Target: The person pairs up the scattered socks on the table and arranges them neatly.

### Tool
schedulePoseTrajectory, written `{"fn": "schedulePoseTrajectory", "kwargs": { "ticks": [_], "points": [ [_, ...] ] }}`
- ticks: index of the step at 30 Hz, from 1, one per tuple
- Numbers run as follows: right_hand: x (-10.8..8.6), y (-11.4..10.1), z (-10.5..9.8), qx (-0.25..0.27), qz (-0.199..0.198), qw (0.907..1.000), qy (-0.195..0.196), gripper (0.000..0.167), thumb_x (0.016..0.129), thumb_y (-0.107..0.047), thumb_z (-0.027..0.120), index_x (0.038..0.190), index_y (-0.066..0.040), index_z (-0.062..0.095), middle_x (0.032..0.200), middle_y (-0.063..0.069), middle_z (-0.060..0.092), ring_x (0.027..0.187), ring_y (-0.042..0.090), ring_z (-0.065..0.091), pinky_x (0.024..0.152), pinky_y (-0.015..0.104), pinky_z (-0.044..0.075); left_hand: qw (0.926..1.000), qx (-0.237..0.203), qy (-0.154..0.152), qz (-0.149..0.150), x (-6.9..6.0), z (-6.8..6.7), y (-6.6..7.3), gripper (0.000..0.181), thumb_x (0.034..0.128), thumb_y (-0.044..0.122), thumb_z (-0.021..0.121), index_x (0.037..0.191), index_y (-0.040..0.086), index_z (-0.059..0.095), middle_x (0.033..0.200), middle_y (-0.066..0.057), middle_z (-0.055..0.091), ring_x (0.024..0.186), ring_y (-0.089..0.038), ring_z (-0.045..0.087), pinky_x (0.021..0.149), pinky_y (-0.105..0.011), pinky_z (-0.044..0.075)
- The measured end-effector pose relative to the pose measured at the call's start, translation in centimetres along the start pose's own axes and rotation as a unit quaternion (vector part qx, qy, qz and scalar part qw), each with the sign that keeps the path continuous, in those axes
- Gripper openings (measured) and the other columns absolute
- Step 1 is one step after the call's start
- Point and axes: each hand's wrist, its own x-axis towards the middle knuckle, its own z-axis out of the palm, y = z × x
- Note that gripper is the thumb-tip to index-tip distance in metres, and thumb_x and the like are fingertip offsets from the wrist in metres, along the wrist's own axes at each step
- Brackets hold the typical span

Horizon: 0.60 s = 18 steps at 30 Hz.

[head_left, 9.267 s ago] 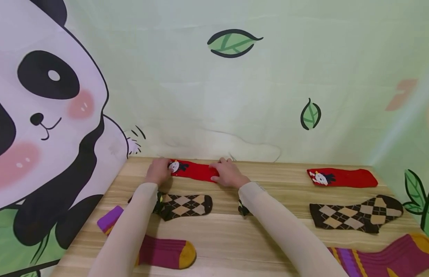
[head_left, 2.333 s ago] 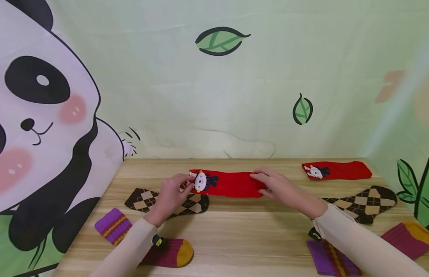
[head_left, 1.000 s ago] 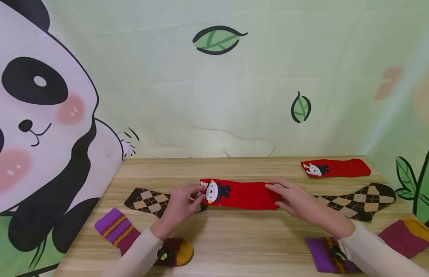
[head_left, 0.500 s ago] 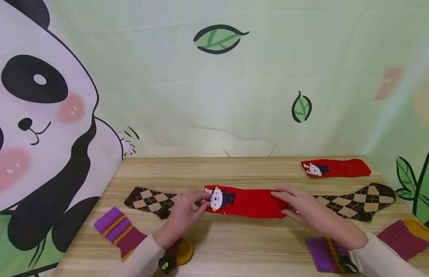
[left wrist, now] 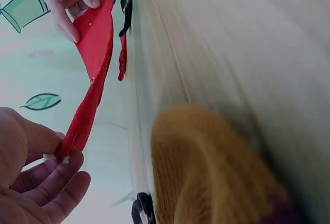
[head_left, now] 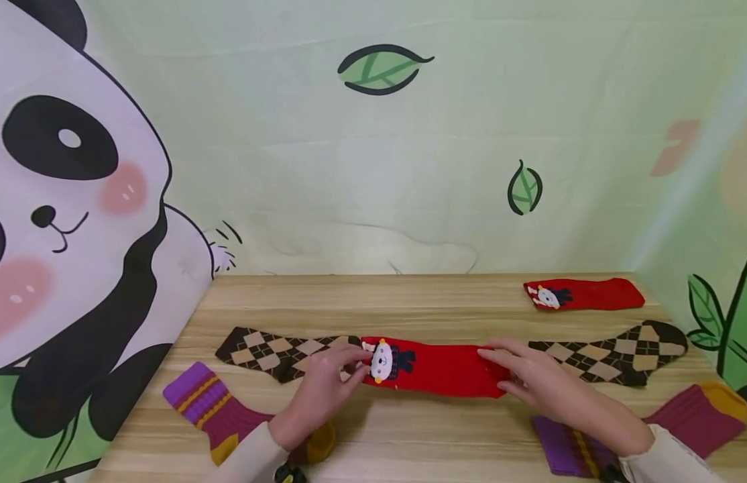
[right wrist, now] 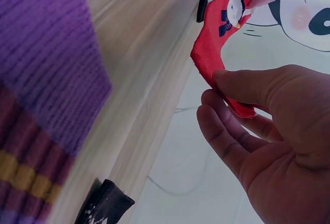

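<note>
A red sock (head_left: 448,367) with a white bear patch is stretched level between my two hands, raised above the table. My left hand (head_left: 326,381) pinches its cuff end beside the bear, thumb against fingers. At the other end my right hand (head_left: 545,384) pinches the toe between thumb and fingers. In the left wrist view the red sock (left wrist: 93,79) sags and twists a little between both hands. The right wrist view shows the thumb on the near face of the red sock (right wrist: 219,43) and fingers behind.
Another red sock (head_left: 585,294) lies at the back right of the wooden table (head_left: 361,295). Argyle socks lie left (head_left: 259,350) and right (head_left: 621,352). A purple and maroon sock (head_left: 228,409) is at front left, another (head_left: 702,416) at front right. A printed cloth (head_left: 289,168) hangs behind.
The red sock came off the table's back left between both hands. It has moved toward me and to the right. The other socks stay where they were.
</note>
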Motion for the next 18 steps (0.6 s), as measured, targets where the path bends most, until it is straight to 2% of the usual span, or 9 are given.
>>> {"fn": "schedulePoseTrajectory", "kwargs": {
  "ticks": [8,14,18],
  "points": [
    [-0.6,-0.2,0.0,0.012,0.011,0.9997,-0.019,0.054,0.084,-0.003,0.083,0.134,-0.001,0.065,0.136,0.015,0.059,0.104,0.022,0.068,0.078,0.031,0.06,0.9997,-0.016,-0.012,-0.015,-0.8,0.3,0.8,0.023,0.0818,-0.003,0.083,0.103,0.004,0.078,0.097,-0.007,0.076,0.075,-0.009,0.068,0.063,-0.026,0.059],
    [-1.3,-0.3,0.1,0.009,0.027,0.9989,-0.036,0.054,0.084,-0.005,0.083,0.135,-0.003,0.065,0.136,0.013,0.059,0.105,0.02,0.067,0.079,0.031,0.059,0.9997,-0.026,-0.005,-0.002,-1.7,0.6,1.1,0.026,0.0778,-0.008,0.084,0.101,0.002,0.078,0.091,-0.007,0.074,0.073,-0.009,0.068,0.06,-0.022,0.057],
    [-1.9,-0.3,0.2,0.014,0.024,0.9987,-0.042,0.054,0.085,-0.006,0.083,0.135,-0.003,0.065,0.135,0.013,0.06,0.107,0.022,0.068,0.08,0.033,0.06,0.9989,-0.03,-0.026,-0.023,-2.0,0.5,1.4,0.026,0.079,-0.007,0.083,0.102,0.003,0.078,0.091,-0.006,0.073,0.075,-0.008,0.067,0.063,-0.021,0.057]
  ]
}}
